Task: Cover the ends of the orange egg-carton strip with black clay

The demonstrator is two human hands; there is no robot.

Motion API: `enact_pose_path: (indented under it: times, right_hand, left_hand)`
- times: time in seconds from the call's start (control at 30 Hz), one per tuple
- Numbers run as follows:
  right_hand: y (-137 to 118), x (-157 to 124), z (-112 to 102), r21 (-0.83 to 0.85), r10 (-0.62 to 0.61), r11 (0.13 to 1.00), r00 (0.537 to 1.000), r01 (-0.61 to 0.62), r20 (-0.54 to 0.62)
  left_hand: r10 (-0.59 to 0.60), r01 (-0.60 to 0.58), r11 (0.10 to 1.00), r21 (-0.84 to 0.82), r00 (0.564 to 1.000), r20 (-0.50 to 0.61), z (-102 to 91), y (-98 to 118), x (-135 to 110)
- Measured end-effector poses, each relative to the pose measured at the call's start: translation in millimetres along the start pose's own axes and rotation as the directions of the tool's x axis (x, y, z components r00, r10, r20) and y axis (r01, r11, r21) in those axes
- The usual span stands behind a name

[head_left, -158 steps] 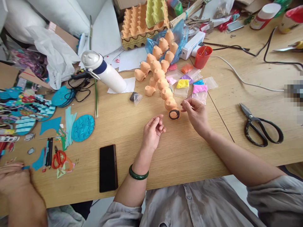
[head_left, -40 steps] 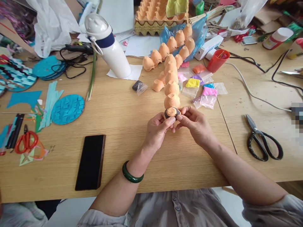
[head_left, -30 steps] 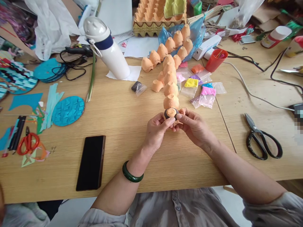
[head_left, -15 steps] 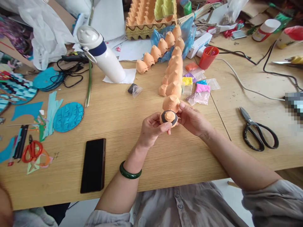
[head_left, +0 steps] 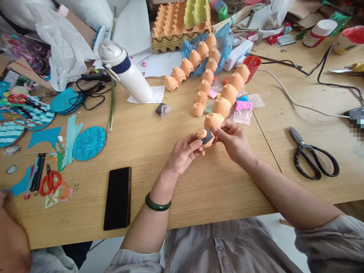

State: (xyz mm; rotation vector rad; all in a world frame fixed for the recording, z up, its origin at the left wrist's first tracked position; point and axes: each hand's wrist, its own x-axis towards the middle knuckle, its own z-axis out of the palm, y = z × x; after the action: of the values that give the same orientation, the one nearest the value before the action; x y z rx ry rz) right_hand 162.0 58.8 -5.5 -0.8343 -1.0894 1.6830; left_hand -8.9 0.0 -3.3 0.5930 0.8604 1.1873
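Observation:
Both my hands hold a strip of orange egg-carton cups [head_left: 229,94] that slants away from me over the table. A dark grey band of soft-looking material [head_left: 209,135] wraps part of its nearest cup. My left hand [head_left: 184,153] grips that cup from the left, thumb against the band. From the right, my right hand [head_left: 234,141] pinches the strip near the same cup; some of its fingers are hidden behind. Two more orange cup strips, one on the left [head_left: 186,67] and one in the middle [head_left: 204,89], lie beyond. A small packet of black material [head_left: 163,109] rests left of them.
Black-handled scissors [head_left: 313,156] lie right, a phone [head_left: 117,199] left. A white bottle [head_left: 132,77], egg trays [head_left: 167,22], a red cup [head_left: 252,66] and coloured packets [head_left: 243,114] stand or lie farther back. Red scissors [head_left: 50,182] and another person's arm [head_left: 13,231] are at left.
The held strip has swung so its far end points right, uncovering the middle strip behind it. Its near cup has turned, with the dark band now facing more to the right.

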Motion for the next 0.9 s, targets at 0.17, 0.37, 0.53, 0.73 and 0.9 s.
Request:
enact_pose_path:
  times: [0.17, 0.37, 0.53, 0.73, 0.9]
  right_hand:
    - [-2.7, -5.7, 4.0, -0.105, -0.137, 0.986, 0.99, 0.132, -0.039]
    - [-4.4, -10.6, 7.5, -0.138, -0.158, 0.979, 0.986, 0.15, -0.049]
    - [-5.7, -14.2, 10.6, -0.12, -0.177, 0.978, 0.983, 0.171, -0.043]
    - [-3.6, -14.6, 11.6, -0.136, -0.165, 0.978, 0.985, 0.156, -0.054]
    - [-1.8, -15.7, 12.3, -0.141, -0.162, 0.978, 0.986, 0.154, -0.048]
  left_hand:
    - [-0.006, 0.007, 0.999, -0.036, 1.0, 0.014, 3.7, 1.6, -1.3]
    - [0.073, -0.073, 0.997, 0.03, 0.997, -0.002, 4.2, -3.8, 1.8]
    - [0.159, -0.156, 0.98, 0.12, 0.987, -0.016, 0.9, -7.0, 2.8]
    - [0.2, -0.182, 0.963, 0.2, 0.977, -0.073, 3.0, -6.6, 1.2]
    - [0.23, -0.204, 0.954, 0.22, 0.968, -0.102, 4.7, -8.6, 2.4]
